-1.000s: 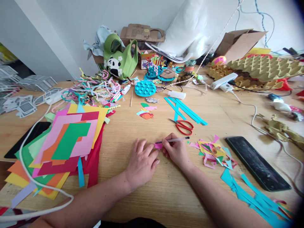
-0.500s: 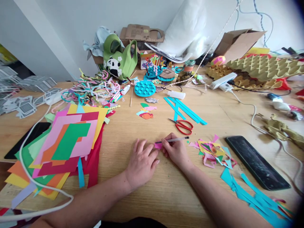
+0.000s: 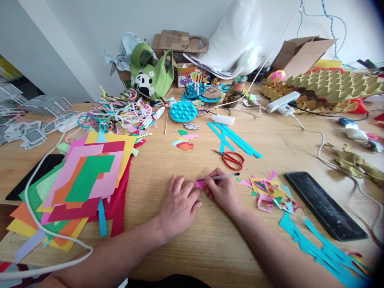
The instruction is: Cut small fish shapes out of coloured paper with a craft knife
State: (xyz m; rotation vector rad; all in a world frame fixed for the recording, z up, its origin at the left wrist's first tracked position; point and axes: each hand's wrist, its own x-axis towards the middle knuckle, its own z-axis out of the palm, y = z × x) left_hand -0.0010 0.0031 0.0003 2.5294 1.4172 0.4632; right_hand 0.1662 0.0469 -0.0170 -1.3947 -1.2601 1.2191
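Note:
My right hand (image 3: 221,188) grips a pen (image 3: 223,176) with a clear barrel, its tip down on a small magenta paper piece (image 3: 200,183). My left hand (image 3: 180,205) lies flat with fingers spread, its fingertips beside the left edge of that paper. Part of the paper is hidden by the fingers. Beyond the hands lie red-handled scissors (image 3: 232,160), blades partly apart, touching the blue paper strips (image 3: 237,140). Farther left sits a group of small paper fish (image 3: 185,146) in several colours. Colourful paper scraps (image 3: 268,192) are heaped right of my right hand.
Stacked coloured paper (image 3: 90,180) covers the left side, with a white cable (image 3: 30,204) across it. A dark phone (image 3: 325,206) and blue offcuts (image 3: 318,248) lie at right. Behind are pipe cleaners (image 3: 117,112), a blue egg-carton disc (image 3: 183,112), a green panda bag (image 3: 153,78) and egg trays (image 3: 333,84).
Hardly anything differs. The pen and my right hand have shifted very slightly; my left hand stays in place.

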